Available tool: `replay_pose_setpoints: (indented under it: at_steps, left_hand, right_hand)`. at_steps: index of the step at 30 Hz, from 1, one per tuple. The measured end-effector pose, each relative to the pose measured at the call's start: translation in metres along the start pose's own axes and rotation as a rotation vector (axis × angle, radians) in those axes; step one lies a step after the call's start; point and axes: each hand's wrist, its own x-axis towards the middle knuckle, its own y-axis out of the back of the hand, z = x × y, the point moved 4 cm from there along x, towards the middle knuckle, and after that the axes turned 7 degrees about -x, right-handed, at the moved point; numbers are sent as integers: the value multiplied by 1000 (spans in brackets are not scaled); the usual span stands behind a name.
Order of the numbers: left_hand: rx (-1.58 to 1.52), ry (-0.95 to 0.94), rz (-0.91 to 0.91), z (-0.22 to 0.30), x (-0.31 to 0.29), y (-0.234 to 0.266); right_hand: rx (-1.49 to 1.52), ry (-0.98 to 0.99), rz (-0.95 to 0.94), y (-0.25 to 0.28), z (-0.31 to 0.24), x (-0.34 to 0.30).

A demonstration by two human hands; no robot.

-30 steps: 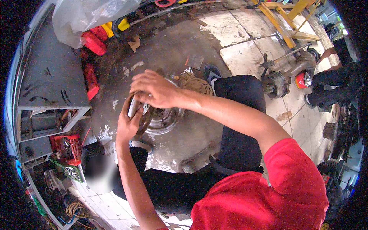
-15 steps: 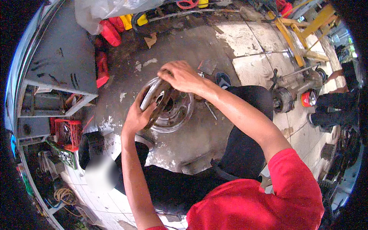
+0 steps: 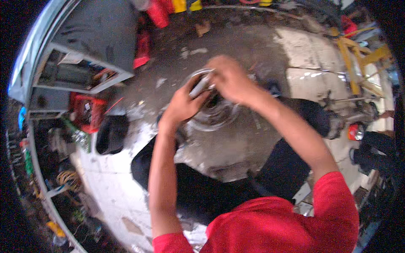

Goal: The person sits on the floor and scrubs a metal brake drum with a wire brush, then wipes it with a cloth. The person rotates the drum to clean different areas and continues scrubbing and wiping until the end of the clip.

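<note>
A round, worn metal wheel rim point(image 3: 215, 124) lies on the dark floor between my legs. Above it, tilted nearly on edge, is a second ring-shaped metal wheel part point(image 3: 198, 87), held between both hands. My left hand point(image 3: 182, 102) grips its near left side, thumb on one face and fingers behind. At the far upper right edge, my right hand point(image 3: 231, 79) curls over the same part, blurred by motion. My hands and the held part hide the centre of the lower rim.
A grey metal cabinet point(image 3: 101, 33) and a red crate point(image 3: 95, 113) stand at left. To the right are a yellow frame point(image 3: 349, 63), an axle-like metal assembly point(image 3: 350, 114), a red can point(image 3: 355, 132) and another person's dark-clothed legs point(image 3: 377, 145). Coiled cord point(image 3: 69, 179) lies lower left.
The view has shifted, so most of the scene sits further right and higher. Both hands still hold the ring-shaped part over the rim; it now appears more edge-on. The right hand has become blurred.
</note>
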Motion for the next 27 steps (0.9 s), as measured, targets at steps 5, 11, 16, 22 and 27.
replay_pose_setpoints:
  at_steps: [5, 11, 16, 22, 27]
  left_hand:
    - [-91, 125, -43, 1, -3, 4]
    - [-45, 40, -71, -10, 1, 1]
    - [23, 33, -38, -14, -3, 7]
    - [-16, 78, -59, -9, 4, 4]
    - [9, 67, -59, -2, -6, 12]
  right_hand:
    - [1, 341, -207, 7, -14, 1]
    - [-88, -15, -137, 5, 0, -3]
    - [-70, 372, -207, 12, -30, -4]
    - [-64, -186, -5, -4, 27, -7]
    - [-19, 279, -221, 7, -25, -5]
